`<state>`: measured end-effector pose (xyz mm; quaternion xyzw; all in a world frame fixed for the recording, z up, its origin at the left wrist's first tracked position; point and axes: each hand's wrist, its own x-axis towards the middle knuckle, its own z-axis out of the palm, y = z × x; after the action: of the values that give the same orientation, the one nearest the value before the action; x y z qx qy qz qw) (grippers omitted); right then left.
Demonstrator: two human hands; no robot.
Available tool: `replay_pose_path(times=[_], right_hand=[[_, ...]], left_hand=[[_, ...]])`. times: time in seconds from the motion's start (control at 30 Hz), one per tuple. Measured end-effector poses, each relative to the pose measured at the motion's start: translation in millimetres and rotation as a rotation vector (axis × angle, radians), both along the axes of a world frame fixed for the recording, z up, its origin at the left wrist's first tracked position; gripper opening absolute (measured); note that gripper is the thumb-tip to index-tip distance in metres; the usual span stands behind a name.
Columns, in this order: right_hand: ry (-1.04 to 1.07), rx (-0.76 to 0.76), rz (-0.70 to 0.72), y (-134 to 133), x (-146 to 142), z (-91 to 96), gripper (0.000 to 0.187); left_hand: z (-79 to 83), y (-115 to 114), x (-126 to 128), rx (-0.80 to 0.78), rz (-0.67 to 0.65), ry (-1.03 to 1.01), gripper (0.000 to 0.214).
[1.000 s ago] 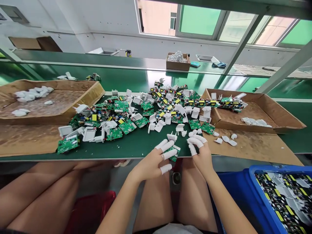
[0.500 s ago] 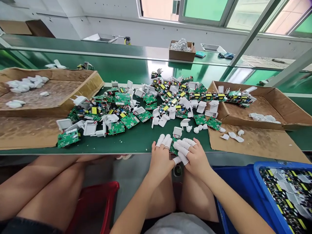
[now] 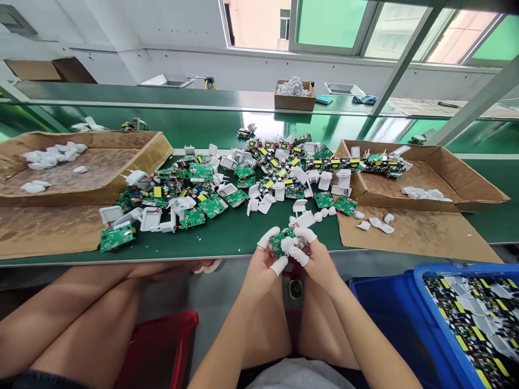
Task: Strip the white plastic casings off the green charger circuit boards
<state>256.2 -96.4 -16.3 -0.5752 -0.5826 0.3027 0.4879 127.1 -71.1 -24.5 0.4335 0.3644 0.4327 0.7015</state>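
A green circuit board [image 3: 278, 244] is held between my two hands just above the front edge of the table [image 3: 219, 237]. My left hand [image 3: 263, 265] grips its left side, with thumb and fingers in white finger covers. My right hand [image 3: 314, 254] closes on its right side, covered fingertips lying over the board's face. A white plug housing [image 3: 305, 219] shows just beyond the right fingers; whether it joins the board by wires I cannot tell. Past my hands spreads a heap of green boards [image 3: 201, 172] and white plug housings [image 3: 325, 180].
Shallow cardboard trays stand left [image 3: 117, 186] and right [image 3: 425, 205], holding white pieces; boards lean over the right one. A blue bin [image 3: 424, 302] full of circuit boards is at my right. A red stool [image 3: 186, 324] and another person's legs [image 3: 81, 319] are at left.
My hands have turned the board up, its green face now showing between them; before, the fingers lay over it at the table edge. The camera view has shifted slightly.
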Motion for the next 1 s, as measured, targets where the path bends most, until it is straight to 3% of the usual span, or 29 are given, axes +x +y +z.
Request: replay_pose_path(times=[0.1, 0.27, 0.4, 0.43, 0.5, 0.57, 0.63, 0.77, 0.87, 1.0], right_hand=[[0.204, 0.054, -0.017, -6, -12, -1.3, 0.035], [0.176, 0.194, 0.081, -21, -18, -4.2, 0.039], [0.261, 0.304, -0.18, -32, -18, -4.9, 0.014], [0.246, 0.263, -0.196, -33, -18, -3.3, 0.014], [0.241, 0.108, -0.067, -33, -20, 1.7, 0.025], [0.333, -0.033, 0.106, -30, -22, 7.4, 0.039], [0.479, -0.092, 0.17, -25, -25, 11.7, 0.045], [0.575, -0.082, 0.173, -18, -24, 15.7, 0.033], [0.417, -0.019, 0.173, -18, -20, 16.2, 0.032], [0.26, 0.068, 0.099, -19, -19, 11.4, 0.034]], left_hand=[[9.8, -7, 7, -0.219, 0.054, -0.312, 0.062], [19.0, -17, 21, -0.204, 0.351, -0.26, 0.056], [19.1, -20, 22, -0.088, 0.401, -0.253, 0.049], [18.7, -21, 22, -0.061, 0.399, -0.246, 0.048], [17.4, -23, 20, -0.017, 0.362, -0.203, 0.045], [14.7, -26, 18, 0.061, 0.291, -0.146, 0.042], [10.0, -29, 14, 0.177, 0.201, -0.089, 0.042], [-4.8, -30, 4, 0.366, 0.057, 0.115, 0.052], [-14.7, -27, 1, 0.519, 0.086, 0.267, 0.045], [-16.7, -21, 1, 0.755, 0.124, 0.207, 0.036]])
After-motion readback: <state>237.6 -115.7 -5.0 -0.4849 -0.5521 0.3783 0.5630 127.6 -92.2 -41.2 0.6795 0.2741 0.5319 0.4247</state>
